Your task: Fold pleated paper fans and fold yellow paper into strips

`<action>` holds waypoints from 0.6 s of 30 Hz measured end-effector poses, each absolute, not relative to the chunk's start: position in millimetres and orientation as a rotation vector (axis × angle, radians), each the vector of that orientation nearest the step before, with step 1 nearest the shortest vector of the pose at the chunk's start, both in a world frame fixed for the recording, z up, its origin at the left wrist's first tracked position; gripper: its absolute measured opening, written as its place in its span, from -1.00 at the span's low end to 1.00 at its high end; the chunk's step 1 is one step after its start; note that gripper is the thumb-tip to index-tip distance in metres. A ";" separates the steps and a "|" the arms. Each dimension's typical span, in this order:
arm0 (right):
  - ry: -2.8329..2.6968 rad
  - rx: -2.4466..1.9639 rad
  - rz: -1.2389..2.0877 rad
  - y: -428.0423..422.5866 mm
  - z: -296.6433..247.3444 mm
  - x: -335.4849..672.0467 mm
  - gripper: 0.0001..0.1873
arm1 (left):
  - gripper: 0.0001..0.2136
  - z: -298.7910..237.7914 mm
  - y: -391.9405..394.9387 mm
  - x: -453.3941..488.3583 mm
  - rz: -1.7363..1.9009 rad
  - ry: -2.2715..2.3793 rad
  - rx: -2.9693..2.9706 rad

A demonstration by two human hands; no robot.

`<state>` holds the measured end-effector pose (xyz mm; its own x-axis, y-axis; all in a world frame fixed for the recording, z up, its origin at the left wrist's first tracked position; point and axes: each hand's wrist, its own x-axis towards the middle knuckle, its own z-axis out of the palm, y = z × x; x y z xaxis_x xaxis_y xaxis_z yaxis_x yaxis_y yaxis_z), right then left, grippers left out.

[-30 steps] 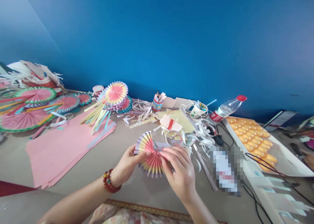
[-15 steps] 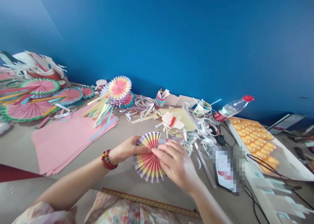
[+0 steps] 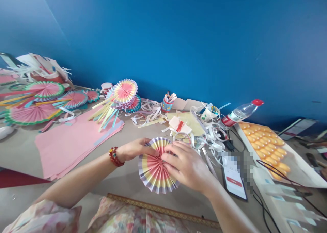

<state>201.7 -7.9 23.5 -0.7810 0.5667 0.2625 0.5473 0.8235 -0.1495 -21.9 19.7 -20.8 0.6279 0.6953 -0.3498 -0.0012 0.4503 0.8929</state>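
A round pleated paper fan (image 3: pixel 155 173), pink at its centre with yellow and lilac rings, lies spread between both hands above the table. My left hand (image 3: pixel 136 149) grips its upper left part, the thumb on top of the folds and the other fingers behind. From the right, my right hand (image 3: pixel 185 165) has its fingertips closed on the pleats near the fan's centre. Part of the fan's right side is hidden under that hand. Just behind it are a roll of tape (image 3: pixel 182 137) and white paper strips (image 3: pixel 216 149).
Pink paper sheets (image 3: pixel 76 141) lie left, below finished paper fans (image 3: pixel 125 90). A pen cup (image 3: pixel 167 103), a plastic bottle (image 3: pixel 241 114) and paper scraps stand or lie along the blue wall. Right are a phone (image 3: pixel 233 182), cables and a tray of orange pieces (image 3: pixel 265 148).
The fan has opened further into a nearly full circle, its lower right edge now spread. My left hand has moved slightly right and my right hand has shifted a little over the pleats.
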 end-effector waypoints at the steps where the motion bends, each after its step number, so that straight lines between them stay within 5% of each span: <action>1: -2.733 -0.835 0.089 -6.8 25.5 201.5 -0.93 | -0.74 -20.7 20.1 -21.1 0.484 0.795 1.017; 18: -2.776 -0.675 0.149 1.3 22.1 197.7 -0.91 | -0.86 -27.8 21.6 -18.0 0.502 0.755 0.783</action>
